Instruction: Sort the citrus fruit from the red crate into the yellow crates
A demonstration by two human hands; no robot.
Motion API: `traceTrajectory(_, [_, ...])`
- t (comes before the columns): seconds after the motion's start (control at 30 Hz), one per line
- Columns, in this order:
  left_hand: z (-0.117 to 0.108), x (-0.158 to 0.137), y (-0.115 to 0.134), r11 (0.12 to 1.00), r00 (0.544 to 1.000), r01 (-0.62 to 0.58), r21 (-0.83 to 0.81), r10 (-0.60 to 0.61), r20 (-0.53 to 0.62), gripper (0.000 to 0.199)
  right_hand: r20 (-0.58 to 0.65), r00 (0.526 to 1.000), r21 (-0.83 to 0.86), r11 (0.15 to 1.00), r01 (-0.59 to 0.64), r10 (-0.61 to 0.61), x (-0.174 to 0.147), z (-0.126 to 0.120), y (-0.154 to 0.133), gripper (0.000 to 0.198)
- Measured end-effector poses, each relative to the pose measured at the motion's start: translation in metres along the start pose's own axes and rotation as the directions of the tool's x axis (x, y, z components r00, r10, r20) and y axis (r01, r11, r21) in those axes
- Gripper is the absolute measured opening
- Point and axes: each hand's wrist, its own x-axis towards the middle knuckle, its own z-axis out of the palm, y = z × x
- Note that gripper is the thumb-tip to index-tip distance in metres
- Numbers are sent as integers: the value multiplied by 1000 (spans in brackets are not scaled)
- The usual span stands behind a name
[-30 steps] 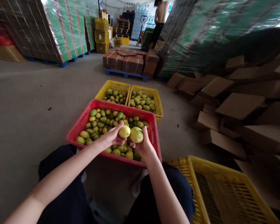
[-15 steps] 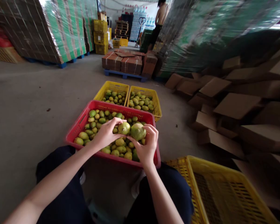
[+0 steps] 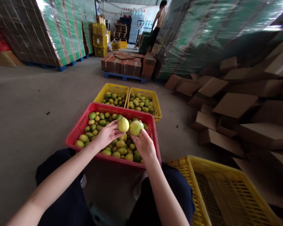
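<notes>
My left hand is closed on a small yellow-green lemon, holding it up by its side. Close beside it, my right hand grips a larger, greener lemon from below and the right. Both fruits are held above a red plastic crate filled with many green and yellow lemons. The crate stands in front of my knees, and my forearms reach over its near rim.
Two yellow crates of lemons stand just beyond the red one. A yellow crate sits by my right knee. Cardboard boxes are heaped at right. Bundled cardboard lies on a blue pallet; a person stands farther back.
Both hands have turned the lemons, so different sides show. The left lemon has risen slightly, and the right hand's fingers have shifted lower around its fruit. The view has moved a little.
</notes>
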Motion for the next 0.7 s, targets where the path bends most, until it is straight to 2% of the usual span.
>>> traceTrajectory(0.23, [-1, 3, -2, 987, 996, 65, -144, -73, -48, 18, 23, 999, 12, 999, -34, 33, -3, -1, -1, 22])
traceTrajectory(0.37, [0, 3, -4, 995, 999, -40, -95, 38, -24, 14, 45, 999, 37, 999, -20, 18, -3, 2, -1, 25])
traceTrajectory(0.47, [-1, 3, -4, 995, 996, -86, -41, 87, 23, 22, 56, 998, 10, 1000, 26, -27, -2, 5, 1, 30])
traceTrajectory(0.6, [-2, 3, -9, 1000, 1000, -12, -22, 11, -29, 24, 54, 997, -35, 998, 61, -59, 0, 4, 3, 33])
traceTrajectory(0.7, [-2, 4, -13, 998, 996, 38, -48, -42, -75, 21, 95, 992, -70, 994, 84, -77, 1, 0, 4, 33])
